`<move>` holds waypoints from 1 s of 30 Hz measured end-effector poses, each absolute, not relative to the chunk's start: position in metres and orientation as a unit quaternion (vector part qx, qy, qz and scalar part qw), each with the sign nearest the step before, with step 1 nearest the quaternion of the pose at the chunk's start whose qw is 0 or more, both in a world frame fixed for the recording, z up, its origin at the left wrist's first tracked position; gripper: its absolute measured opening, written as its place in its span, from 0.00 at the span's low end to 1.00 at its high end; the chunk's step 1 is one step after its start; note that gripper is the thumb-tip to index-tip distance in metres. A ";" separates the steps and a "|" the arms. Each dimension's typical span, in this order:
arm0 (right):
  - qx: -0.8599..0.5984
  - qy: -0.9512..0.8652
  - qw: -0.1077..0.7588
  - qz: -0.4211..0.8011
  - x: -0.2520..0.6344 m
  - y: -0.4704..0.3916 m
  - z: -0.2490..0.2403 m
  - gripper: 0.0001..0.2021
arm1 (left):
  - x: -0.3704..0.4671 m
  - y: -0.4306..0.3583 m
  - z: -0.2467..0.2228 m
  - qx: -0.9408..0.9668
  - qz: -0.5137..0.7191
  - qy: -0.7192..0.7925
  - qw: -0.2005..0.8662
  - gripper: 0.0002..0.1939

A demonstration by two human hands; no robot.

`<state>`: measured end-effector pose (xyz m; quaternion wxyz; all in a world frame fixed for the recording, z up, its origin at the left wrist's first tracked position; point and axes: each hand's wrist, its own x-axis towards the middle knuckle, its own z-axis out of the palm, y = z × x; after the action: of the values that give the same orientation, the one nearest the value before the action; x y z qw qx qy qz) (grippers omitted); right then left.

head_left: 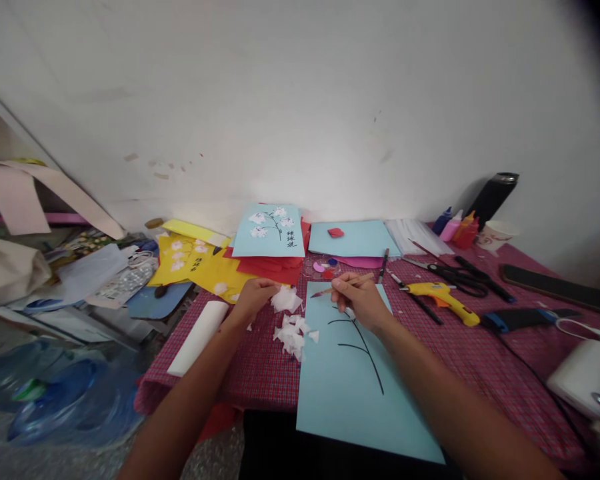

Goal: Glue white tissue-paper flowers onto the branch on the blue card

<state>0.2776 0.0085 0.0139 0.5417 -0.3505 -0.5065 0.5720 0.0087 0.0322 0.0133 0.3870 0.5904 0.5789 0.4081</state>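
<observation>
My right hand (359,300) is closed on a thin wooden brush (325,291), its dark reddish tip over the upper left of a light blue sheet (347,407). Black branch lines (369,353) are drawn on that sheet. My left hand (256,295) pinches the edge of a crumpled white paper piece (286,299). Just below it lies a pile of torn white paper bits (293,335), partly beside the blue sheet's left edge. A paint palette (324,269) with pink, red and blue spots sits beyond the sheet.
A finished flower picture (269,230) leans at the back. To the left are yellow sheets (180,259) and a white paper roll (199,338). On the right lie a yellow glue gun (445,300), black scissors (450,272), paint bottles (465,230), a paper cup (495,235) and a black flask (493,197).
</observation>
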 end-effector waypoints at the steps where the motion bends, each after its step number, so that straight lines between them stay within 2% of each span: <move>1: -0.351 -0.507 0.541 0.572 0.278 0.008 0.014 0.14 | 0.009 0.033 0.014 0.590 0.406 0.576 0.395 0.15; 12: -0.356 -0.504 0.540 0.573 0.277 0.009 0.015 0.16 | 0.011 0.030 0.012 0.622 0.394 0.546 0.399 0.11; 16: -0.356 -0.507 0.539 0.571 0.277 0.009 0.014 0.15 | 0.017 0.025 0.013 0.701 0.334 0.531 0.340 0.11; 20: -0.355 -0.509 0.539 0.569 0.277 0.009 0.014 0.14 | 0.024 0.022 0.016 0.737 0.284 0.544 0.285 0.17; 30: -0.355 -0.510 0.539 0.569 0.277 0.008 0.015 0.15 | 0.023 0.026 0.007 0.724 0.307 0.519 0.333 0.18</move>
<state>0.2766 0.0081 0.0153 0.5386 -0.3551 -0.5102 0.5688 0.0228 0.0261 0.0074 0.3335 0.7243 0.5193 0.3073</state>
